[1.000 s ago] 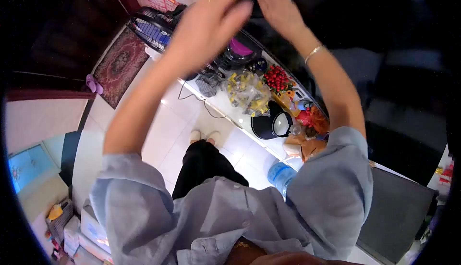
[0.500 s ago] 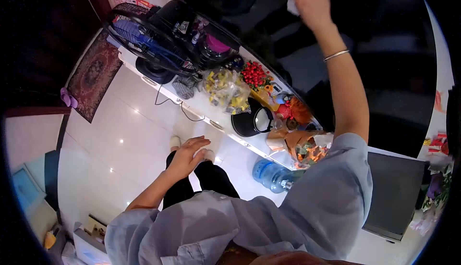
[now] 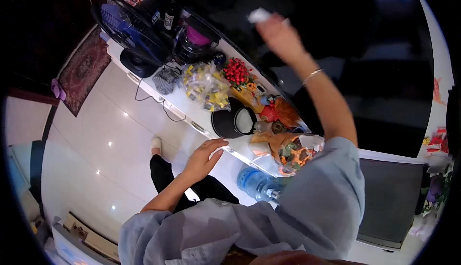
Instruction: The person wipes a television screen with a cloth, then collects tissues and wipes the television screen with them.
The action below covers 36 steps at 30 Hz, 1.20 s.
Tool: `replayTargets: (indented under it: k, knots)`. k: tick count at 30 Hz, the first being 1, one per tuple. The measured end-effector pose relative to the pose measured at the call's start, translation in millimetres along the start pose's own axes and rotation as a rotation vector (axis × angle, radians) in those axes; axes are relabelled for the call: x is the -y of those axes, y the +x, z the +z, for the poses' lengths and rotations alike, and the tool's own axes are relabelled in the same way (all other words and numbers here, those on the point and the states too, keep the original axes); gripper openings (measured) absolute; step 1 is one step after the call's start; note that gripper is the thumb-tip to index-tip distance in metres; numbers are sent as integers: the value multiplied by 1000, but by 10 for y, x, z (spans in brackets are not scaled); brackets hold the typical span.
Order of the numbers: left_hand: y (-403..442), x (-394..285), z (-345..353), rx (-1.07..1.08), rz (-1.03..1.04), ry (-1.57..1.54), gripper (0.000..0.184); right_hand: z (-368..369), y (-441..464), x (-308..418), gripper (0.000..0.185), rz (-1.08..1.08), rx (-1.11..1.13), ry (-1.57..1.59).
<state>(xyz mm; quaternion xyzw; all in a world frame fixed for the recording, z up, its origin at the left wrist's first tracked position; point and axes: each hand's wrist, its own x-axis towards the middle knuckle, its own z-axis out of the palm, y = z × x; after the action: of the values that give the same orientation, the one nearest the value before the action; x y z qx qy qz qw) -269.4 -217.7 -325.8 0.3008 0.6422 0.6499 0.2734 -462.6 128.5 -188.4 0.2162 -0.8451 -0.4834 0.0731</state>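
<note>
My right hand (image 3: 282, 38) is at the large black television screen (image 3: 379, 82), its fingers closed on a crumpled white cloth (image 3: 260, 15). Whether that is fabric or tissue I cannot tell. A silver bangle (image 3: 312, 76) circles the right wrist. Lower down, my left hand (image 3: 202, 161) hangs in front of the white cabinet (image 3: 180, 104) with fingers stretched out and nothing in them. Closest to it on the cabinet is a black round container (image 3: 224, 123) with a white disc-like part.
A black fan (image 3: 132, 29) stands at the cabinet's left end. Beside it sit a bag of yellow packets (image 3: 206, 87), red berries (image 3: 236, 72) and a wrapped bouquet (image 3: 294, 154). On the floor, a blue water bottle (image 3: 259, 183) lies near a dark grey panel (image 3: 391, 200).
My right hand has swept left and down across the screen with the white cloth. My left hand has shifted slightly right, and one foot has stepped left as the view moved.
</note>
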Motion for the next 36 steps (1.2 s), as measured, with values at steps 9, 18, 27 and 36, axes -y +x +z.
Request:
replayTargets:
  k: [9, 18, 27, 36]
  knots:
    - [-101, 66, 398, -80, -38, 13, 27, -256, -493, -343, 44, 180, -276, 170]
    - [-179, 200, 656, -26, -111, -38, 28, 49, -1229, 48, 41, 14, 47, 24]
    - [248, -109, 1035, 61, 17, -66, 27, -612, -1459, -1284, 46, 386, -388, -145]
    - [2095, -929, 1057, -184, 574, -28, 26, 91, -1897, -3, 43, 140, -181, 647]
